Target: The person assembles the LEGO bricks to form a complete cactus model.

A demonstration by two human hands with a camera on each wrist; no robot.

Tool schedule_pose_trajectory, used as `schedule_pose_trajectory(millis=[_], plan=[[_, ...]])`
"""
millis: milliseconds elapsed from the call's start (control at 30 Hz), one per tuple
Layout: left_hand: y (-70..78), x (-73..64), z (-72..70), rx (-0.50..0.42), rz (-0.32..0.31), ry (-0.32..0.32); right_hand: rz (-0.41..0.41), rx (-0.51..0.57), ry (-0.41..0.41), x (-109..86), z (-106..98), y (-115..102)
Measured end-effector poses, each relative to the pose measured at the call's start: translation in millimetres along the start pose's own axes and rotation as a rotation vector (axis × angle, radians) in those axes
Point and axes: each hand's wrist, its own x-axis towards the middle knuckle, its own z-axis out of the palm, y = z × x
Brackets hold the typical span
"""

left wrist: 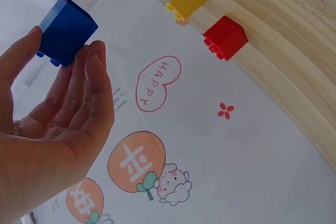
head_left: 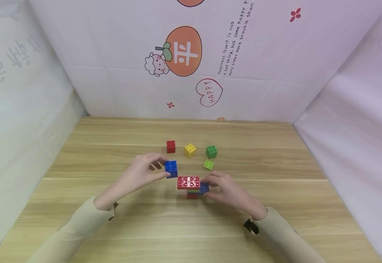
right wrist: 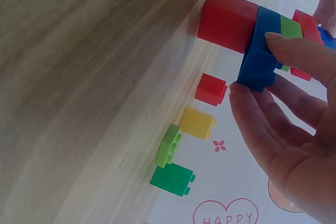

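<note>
My left hand (head_left: 146,168) pinches a blue square brick (head_left: 171,168) between thumb and fingers, raised just left of a small brick stack. In the left wrist view the blue brick (left wrist: 67,30) has its studs turned down toward the palm. The stack has a red base brick (right wrist: 228,22), a flat blue brick (right wrist: 258,51), a thin lime layer (right wrist: 290,30) and a long red brick (head_left: 188,182) on top. My right hand (head_left: 228,190) grips the end of the flat blue brick that juts out to the right, thumb on one side and fingers on the other.
Behind the stack on the wooden table (head_left: 118,133) lie loose bricks: red (head_left: 171,147), yellow (head_left: 190,150), green (head_left: 211,151) and a thin lime one (head_left: 208,164). A printed white cloth (head_left: 118,84) hangs at the back, with white cloth at both sides.
</note>
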Motion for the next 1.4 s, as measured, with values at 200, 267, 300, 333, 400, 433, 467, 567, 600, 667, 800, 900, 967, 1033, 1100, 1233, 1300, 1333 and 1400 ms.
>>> schedule_pose_trajectory(millis=[200,267,300,333,400,433,467,567,600,667,800,900,967,1033,1100,1233,1300,1333,1400], plan=[[2.6,-3.8,-0.4,-0.002,0.021,0.002,0.0,-0.004,-0.002,0.2,-1.2,-1.1],[3.2,-5.3,0.3,0.003,0.029,0.001,0.001,-0.004,-0.002,0.3,-1.5,-1.6],[3.6,-5.8,0.7,0.007,0.031,0.001,0.002,-0.005,-0.002,0.5,-1.5,-1.9],[4.2,-6.3,1.2,0.01,0.032,0.001,0.001,-0.006,-0.002,0.3,-1.3,-1.8],[5.1,-7.1,2.1,0.019,0.038,-0.003,0.002,-0.01,0.001,0.1,-0.9,-1.8],[5.5,-7.4,2.6,0.022,0.041,-0.004,0.002,-0.008,0.001,-0.1,-0.7,-1.9],[6.1,-7.6,3.1,0.024,0.041,-0.007,0.001,-0.009,0.002,-0.4,-0.4,-1.7],[7.5,-8.2,4.6,0.022,0.046,-0.013,0.0,-0.009,0.011,-0.9,-0.2,-2.3],[8.0,-8.4,5.1,0.02,0.047,-0.013,-0.003,-0.007,0.015,-1.0,-0.1,-2.6],[8.7,-8.9,6.1,0.017,0.044,-0.015,-0.009,-0.007,0.021,-1.3,0.1,-2.8],[9.0,-9.5,7.6,0.015,0.04,-0.015,-0.02,-0.008,0.029,-0.9,0.6,-3.1],[8.6,-9.5,8.2,0.016,0.037,-0.013,-0.016,-0.01,0.029,-0.1,0.9,-2.8],[8.4,-9.3,8.4,0.02,0.037,-0.013,-0.009,-0.009,0.028,0.2,1.3,-2.2],[8.3,-9.1,8.6,0.024,0.036,-0.014,0.0,-0.011,0.026,0.7,1.4,-1.8],[8.4,-8.9,8.9,0.027,0.034,-0.017,0.007,-0.012,0.024,1.1,1.3,-1.6],[9.3,-8.9,9.1,0.029,0.023,-0.023,0.017,-0.015,0.022,1.8,0.1,-2.6],[10.1,-8.7,9.0,0.037,0.023,-0.023,0.009,-0.021,0.026,2.0,-0.2,-2.3],[10.4,-8.5,9.1,0.041,0.027,-0.022,0.006,-0.023,0.029,2.1,-0.2,-2.1],[10.7,-8.3,9.4,0.052,0.039,-0.018,0.0,-0.028,0.036,2.3,-0.3,-1.7]])
